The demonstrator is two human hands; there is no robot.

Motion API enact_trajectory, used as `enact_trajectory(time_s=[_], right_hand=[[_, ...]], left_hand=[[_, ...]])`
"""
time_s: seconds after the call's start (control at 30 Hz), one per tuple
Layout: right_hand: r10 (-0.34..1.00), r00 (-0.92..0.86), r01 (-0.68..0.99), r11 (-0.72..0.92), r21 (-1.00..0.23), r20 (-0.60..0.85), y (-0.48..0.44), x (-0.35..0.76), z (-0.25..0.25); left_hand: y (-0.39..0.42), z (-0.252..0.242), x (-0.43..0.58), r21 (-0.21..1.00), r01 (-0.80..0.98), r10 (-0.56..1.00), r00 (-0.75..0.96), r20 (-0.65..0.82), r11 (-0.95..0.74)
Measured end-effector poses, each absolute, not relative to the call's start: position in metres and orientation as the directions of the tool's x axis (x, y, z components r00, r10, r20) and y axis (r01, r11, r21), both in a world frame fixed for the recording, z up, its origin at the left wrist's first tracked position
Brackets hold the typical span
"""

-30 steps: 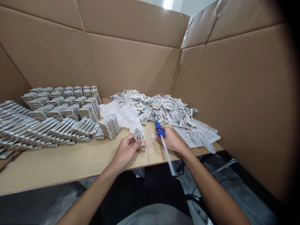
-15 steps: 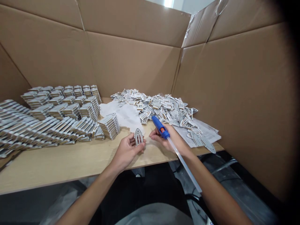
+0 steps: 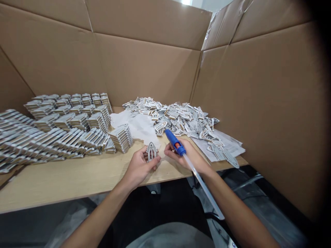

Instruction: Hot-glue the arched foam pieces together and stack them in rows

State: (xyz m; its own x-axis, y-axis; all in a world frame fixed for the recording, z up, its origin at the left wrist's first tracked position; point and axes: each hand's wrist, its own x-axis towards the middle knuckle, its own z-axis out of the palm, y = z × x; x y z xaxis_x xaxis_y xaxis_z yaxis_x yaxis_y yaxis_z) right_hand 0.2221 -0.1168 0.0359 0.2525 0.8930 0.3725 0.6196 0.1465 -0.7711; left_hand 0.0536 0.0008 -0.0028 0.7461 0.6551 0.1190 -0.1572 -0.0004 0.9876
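Observation:
Between the thumb and fingers of my left hand (image 3: 141,164) is a small grey arched window-shaped piece (image 3: 151,151), held upright with its face toward me. My right hand (image 3: 184,155) is wrapped round a blue glue gun (image 3: 176,142). A long clear glue stick (image 3: 203,186) sticks out of the gun's back end and slants down over my right forearm. The gun's nose points up and away, toward the loose heap. The two hands are close together above the table's front part, and a small gap separates the gun from the piece.
Neat stacks of like pieces (image 3: 77,120) fill the left of the wooden table (image 3: 69,177). A loose heap of pieces (image 3: 181,117) lies at the back right, partly on paper (image 3: 139,125). Tall cardboard walls (image 3: 144,65) stand behind and at both sides.
The glue gun has tilted slightly, its nose shifting a little left. The held piece has moved a touch left with my left hand. Both hands keep their grips.

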Motion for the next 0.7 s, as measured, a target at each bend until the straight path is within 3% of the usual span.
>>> enact_trajectory(time_s=[0.27,0.7], right_hand=[[0.936,0.185,0.589,0.138,-0.796,0.299,-0.1176,0.2230,0.0347],[0.862,0.255,0.521,0.260,-0.813,0.439,-0.1197,0.2159,0.0384]], left_hand=[[0.0046,-0.0108,0.0526,0.992,-0.105,0.633,0.763,0.130,-0.076],[0.0023,-0.0082,0.0542,0.986,-0.126,0.595,0.786,0.167,-0.110]])
